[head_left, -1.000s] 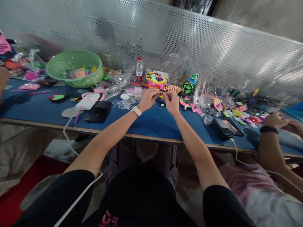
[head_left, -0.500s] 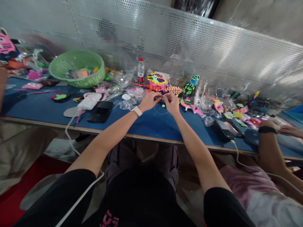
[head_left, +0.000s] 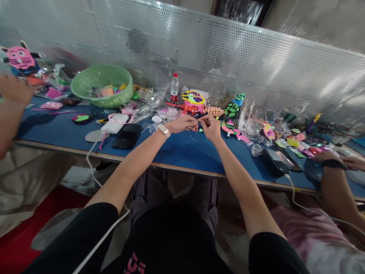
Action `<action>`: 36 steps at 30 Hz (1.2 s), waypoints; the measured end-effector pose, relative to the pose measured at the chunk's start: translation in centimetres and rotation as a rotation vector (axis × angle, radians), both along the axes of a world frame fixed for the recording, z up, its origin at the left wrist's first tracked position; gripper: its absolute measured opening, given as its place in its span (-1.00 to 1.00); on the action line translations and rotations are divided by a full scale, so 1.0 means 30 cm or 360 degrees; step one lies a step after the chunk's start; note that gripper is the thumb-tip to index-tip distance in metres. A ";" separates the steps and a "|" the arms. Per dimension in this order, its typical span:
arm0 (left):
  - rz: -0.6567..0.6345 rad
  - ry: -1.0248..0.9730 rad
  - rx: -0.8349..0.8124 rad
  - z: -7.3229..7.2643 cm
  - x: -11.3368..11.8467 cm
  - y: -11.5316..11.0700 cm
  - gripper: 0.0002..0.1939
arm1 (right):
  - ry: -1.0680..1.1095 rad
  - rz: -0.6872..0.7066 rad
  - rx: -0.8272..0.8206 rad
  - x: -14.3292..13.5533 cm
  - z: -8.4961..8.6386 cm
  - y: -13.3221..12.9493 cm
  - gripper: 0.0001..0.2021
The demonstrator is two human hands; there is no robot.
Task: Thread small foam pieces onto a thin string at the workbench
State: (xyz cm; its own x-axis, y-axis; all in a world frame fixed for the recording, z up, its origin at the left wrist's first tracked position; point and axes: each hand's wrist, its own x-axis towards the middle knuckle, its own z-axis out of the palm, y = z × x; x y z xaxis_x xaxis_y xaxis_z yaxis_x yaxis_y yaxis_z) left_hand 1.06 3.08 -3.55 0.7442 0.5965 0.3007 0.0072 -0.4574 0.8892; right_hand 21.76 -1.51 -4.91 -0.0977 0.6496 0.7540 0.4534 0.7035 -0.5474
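Observation:
Over the blue table (head_left: 182,152), my left hand (head_left: 185,124) and my right hand (head_left: 210,126) meet with bent fingers. A small dark piece (head_left: 202,115) shows between them, pinched by my right hand. What my left fingers hold is too small to make out. A thin clear loop (head_left: 196,140) hangs below the hands. Just behind them are a yellow and purple figure (head_left: 194,97), a red piece (head_left: 190,109) and a tan spiky piece (head_left: 213,111). A pink and green figure (head_left: 231,128) lies to the right.
Left are a green basket (head_left: 101,101), a white power bank (head_left: 114,123) with a cable, and a black phone (head_left: 127,136). A bottle (head_left: 174,88) stands behind. At right lies a black device (head_left: 274,161). Other people's hands (head_left: 15,90) reach in at both sides.
The view has shifted slightly. My left hand has turned, its fingers now extended more toward my right hand. Another person's hand has come in at the far left.

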 end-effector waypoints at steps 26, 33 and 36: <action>0.0652 -0.0126 0.0437 0.011 0.046 -0.037 -0.41 | 0.0009 -0.0086 0.0078 0.008 -0.003 0.006 -0.86; 0.0744 -0.0350 0.0066 0.001 0.054 -0.018 -0.46 | 0.0211 -0.0215 0.0061 -0.033 -0.021 0.009 -0.72; 0.1093 -0.0385 0.0486 -0.014 0.075 -0.042 -0.45 | 0.0386 -0.0346 0.0084 -0.032 -0.033 0.033 -0.62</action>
